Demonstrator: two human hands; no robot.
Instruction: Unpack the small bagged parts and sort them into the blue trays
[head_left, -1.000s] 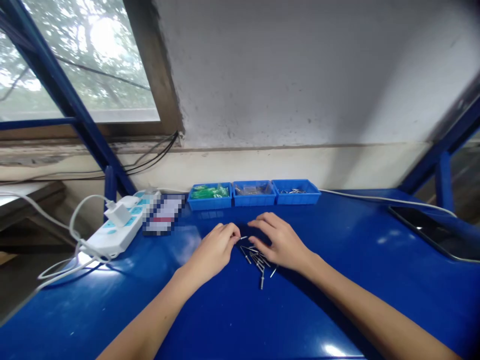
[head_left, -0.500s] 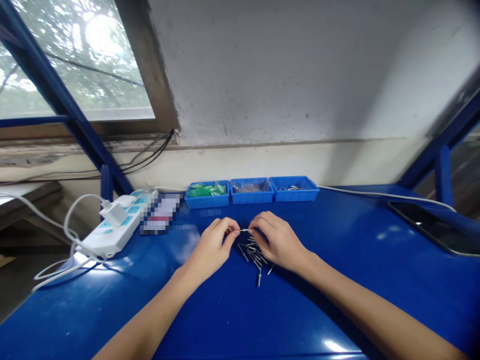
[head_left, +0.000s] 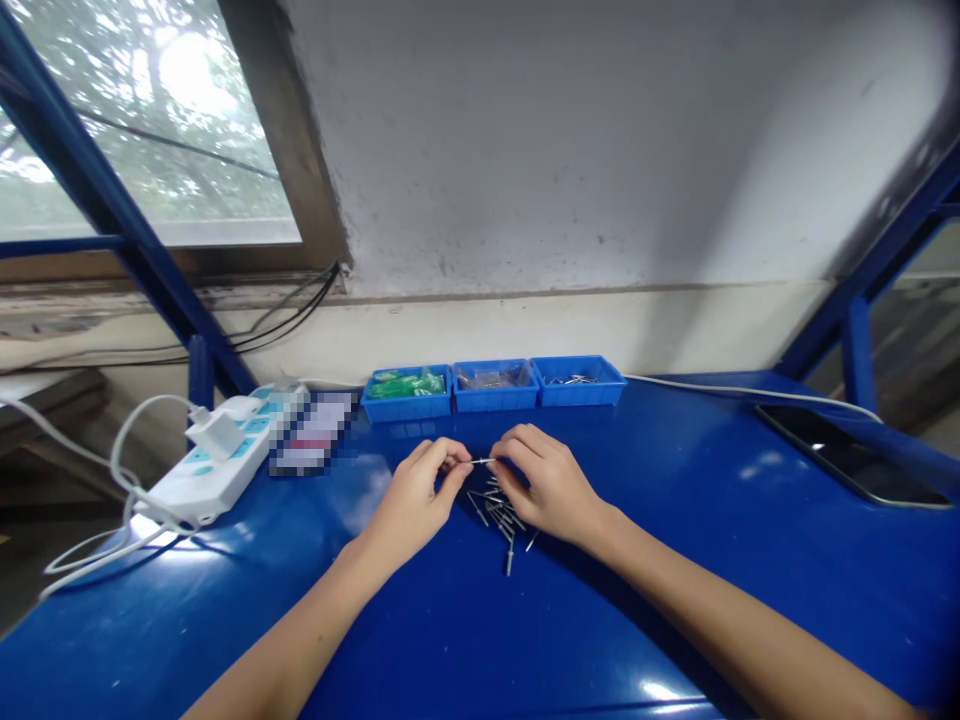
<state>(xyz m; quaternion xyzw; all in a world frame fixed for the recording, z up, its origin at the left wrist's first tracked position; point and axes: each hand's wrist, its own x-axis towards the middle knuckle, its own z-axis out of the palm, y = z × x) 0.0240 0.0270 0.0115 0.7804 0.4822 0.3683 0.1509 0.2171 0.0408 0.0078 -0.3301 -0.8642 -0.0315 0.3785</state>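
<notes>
My left hand and my right hand meet over the blue table, both pinched on one thin metal pin held level between their fingertips. Just below the hands lies a small heap of several similar metal pins, some hidden under my right hand. Behind them stand three small blue trays in a row: the left tray holds green pieces, the middle tray holds clear bagged parts, and the right tray holds metal pins.
A white power strip with a plugged charger and white cables sits at the left edge. A blurred-out card lies next to it. A dark phone with a white cable lies at the right. A wall and window close off the back.
My right hand came off the pile and joined my left hand on the pin, which rose slightly. The view drifted a little to the right.
</notes>
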